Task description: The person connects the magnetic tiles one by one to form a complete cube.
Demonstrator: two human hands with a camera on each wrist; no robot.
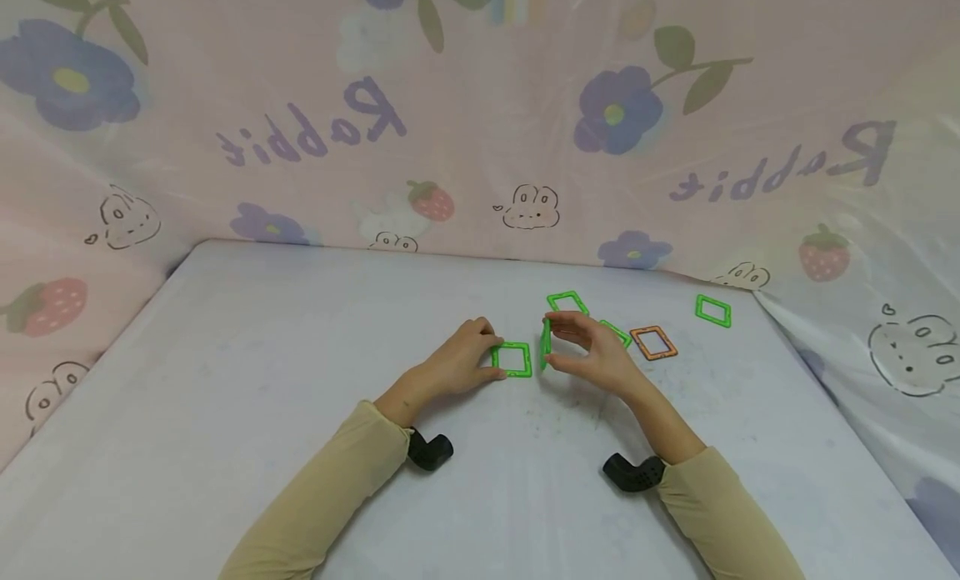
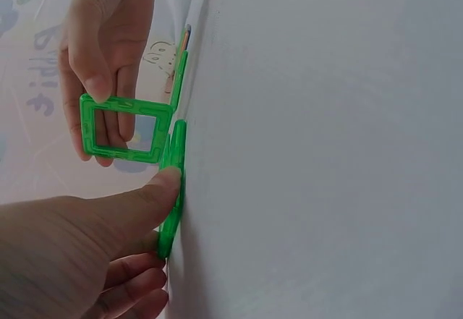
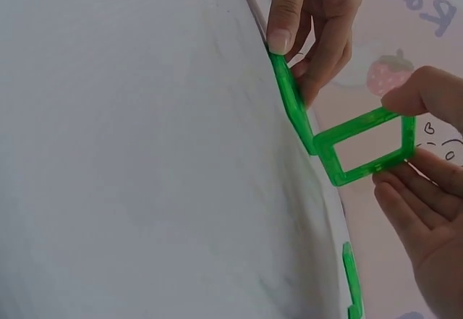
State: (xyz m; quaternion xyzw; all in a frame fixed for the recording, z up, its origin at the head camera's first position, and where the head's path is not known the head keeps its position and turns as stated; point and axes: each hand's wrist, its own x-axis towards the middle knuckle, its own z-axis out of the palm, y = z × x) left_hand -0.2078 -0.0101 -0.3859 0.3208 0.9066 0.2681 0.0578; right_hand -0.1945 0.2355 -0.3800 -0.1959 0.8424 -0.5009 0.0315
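Low over the white table, my left hand (image 1: 463,362) pinches a green square magnetic tile (image 1: 528,360) by its left side, thumb and fingers on opposite edges. This tile lies nearly flat. Just to its right, my right hand (image 1: 597,357) holds a second green magnetic tile (image 1: 545,344) upright, thumb at one edge and fingertips at the other. From the left wrist view, the upright tile's open square frame (image 2: 123,105) faces the camera. The right wrist view shows the two tiles' near corners very close; whether they touch I cannot tell.
Behind my right hand lie a green tile (image 1: 552,302) and another one (image 1: 619,332), partly hidden. An orange tile (image 1: 657,357) sits right of them, with one more green tile (image 1: 713,299) farther right. A patterned cloth (image 1: 465,147) rises behind the table.
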